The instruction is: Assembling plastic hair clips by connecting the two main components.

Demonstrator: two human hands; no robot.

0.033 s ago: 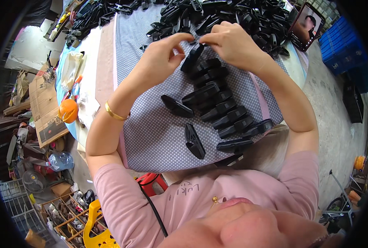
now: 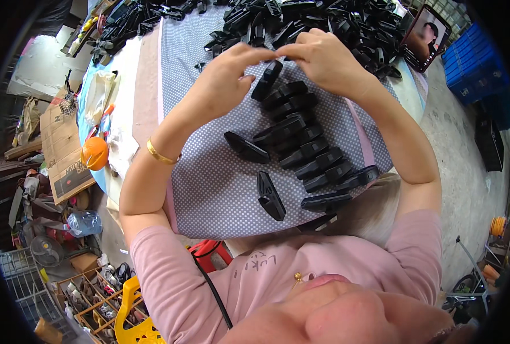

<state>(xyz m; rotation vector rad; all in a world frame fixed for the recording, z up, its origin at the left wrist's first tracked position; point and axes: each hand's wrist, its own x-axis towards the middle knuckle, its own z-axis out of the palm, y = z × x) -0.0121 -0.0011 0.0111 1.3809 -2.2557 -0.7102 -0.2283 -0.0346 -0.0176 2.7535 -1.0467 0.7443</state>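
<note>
Over the far part of the table my left hand (image 2: 227,77) stretches its index finger to the right, with the thumb apart from it. Its fingertip meets the fingertips of my right hand (image 2: 323,60), whose thumb and index finger are pinched together. Anything between them is too small to make out. Just below the fingertips a black plastic part (image 2: 267,81) stands tilted on the cloth. A row of similar black parts (image 2: 309,152) runs from there toward me. Two more black parts, one slanted (image 2: 246,147) and one nearer (image 2: 271,196), lie left of the row.
A dotted grey cloth (image 2: 209,200) covers the table. Heaps of black parts (image 2: 346,28) lie along its far side. A phone (image 2: 426,37) stands at the far right, beside blue crates (image 2: 475,63). An orange round object (image 2: 95,153) sits at the left edge.
My left index finger has moved right until its tip meets my right fingertips. The gap between the hands has closed. The black parts look almost unmoved.
</note>
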